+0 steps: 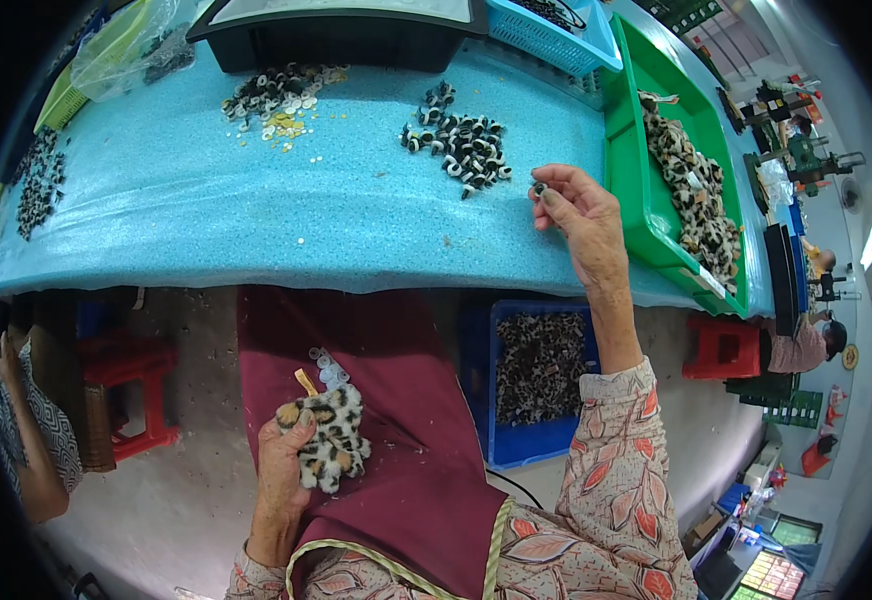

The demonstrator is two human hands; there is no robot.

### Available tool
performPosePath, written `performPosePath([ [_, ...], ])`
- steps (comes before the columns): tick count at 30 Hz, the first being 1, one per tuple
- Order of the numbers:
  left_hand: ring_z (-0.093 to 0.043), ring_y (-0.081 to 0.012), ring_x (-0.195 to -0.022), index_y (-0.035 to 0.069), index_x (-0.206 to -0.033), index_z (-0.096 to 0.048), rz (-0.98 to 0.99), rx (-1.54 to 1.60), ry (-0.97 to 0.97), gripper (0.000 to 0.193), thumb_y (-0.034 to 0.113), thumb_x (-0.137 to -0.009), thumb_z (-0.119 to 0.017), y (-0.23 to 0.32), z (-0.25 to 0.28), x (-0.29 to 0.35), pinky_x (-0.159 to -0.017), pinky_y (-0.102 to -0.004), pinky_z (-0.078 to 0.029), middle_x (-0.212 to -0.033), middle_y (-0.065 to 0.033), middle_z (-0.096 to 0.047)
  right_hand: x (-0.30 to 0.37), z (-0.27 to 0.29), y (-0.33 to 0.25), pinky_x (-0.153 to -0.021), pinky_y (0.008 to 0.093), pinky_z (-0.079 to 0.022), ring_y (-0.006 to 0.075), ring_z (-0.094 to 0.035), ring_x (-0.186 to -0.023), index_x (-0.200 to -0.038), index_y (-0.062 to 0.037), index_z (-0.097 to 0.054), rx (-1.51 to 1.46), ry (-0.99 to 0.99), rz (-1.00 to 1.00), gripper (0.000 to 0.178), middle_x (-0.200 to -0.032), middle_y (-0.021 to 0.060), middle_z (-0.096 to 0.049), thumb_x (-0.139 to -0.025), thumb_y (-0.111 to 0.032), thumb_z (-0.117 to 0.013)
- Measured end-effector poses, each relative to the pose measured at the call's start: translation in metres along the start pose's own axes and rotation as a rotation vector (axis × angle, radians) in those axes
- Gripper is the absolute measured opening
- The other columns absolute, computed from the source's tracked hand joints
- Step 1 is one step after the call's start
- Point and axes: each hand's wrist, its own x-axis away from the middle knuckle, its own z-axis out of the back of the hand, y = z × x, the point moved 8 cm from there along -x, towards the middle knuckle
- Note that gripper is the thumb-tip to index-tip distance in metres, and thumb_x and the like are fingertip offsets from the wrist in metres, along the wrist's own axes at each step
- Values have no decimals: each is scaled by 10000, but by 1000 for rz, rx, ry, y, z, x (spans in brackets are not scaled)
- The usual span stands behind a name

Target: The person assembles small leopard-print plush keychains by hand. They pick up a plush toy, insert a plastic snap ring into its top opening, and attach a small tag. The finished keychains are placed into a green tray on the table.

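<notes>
Maroon apron, lower centre: my left hand is gripping spotted plush, my right hand pinching a dark piece, ideally edgewise.

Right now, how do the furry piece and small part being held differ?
The furry piece is larger and spotted; the small part is dark and pale. The left hand holds the furry piece over the apron; the right hand pinches the small part over the tabletop. Both are held.
</notes>
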Motion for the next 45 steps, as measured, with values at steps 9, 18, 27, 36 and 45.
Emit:
performPosePath([
  [9,-685,-223,-755,-62,-1031,-602,64,36,0,201,46,-867,-557,-10,1,-3,-677,-347,-586,-915,-135,-679,74,-38,-3,-680,265,-530,165,-611,-759,-1033,56,-596,-535,-98,-96,235,-991,161,-639,-805,41,-653],
  [18,-681,-206,-829,-56,-1088,-584,182,53,41,258,111,-891,-594,-19,-1,-2,-743,-335,-578,-973,-133,-675,164,-130,65,-705,270,-553,161,-634,-785,-1009,49,-630,-697,-213,-485,214,-1002,179,-643,-807,2,-683],
  [27,-679,-177,-798,-33,-1063,-621,200,50,44,247,158,-908,-604,-25,1,3,-687,-302,-583,-941,-111,-683,186,-181,52,-697,192,-513,78,-600,-789,-976,23,-670,-326,-411,-474,218,-941,58,-636,-773,99,-655],
  [36,-677,-170,-774,-30,-1046,-623,202,54,14,279,210,-903,-622,-26,-3,5,-673,-292,-575,-914,-105,-682,191,-193,59,-679,200,-518,82,-635,-757,-987,40,-656,-278,-444,-500,181,-874,65,-672,-813,84,-633],
  [45,-673,-165,-746,-36,-1041,-617,255,104,-2,304,231,-896,-634,-31,-3,7,-657,-284,-571,-893,-105,-681,198,-192,68,-698,196,-504,80,-617,-794,-982,39,-655,-402,-459,-603,175,-890,52,-649,-814,85,-640],
])
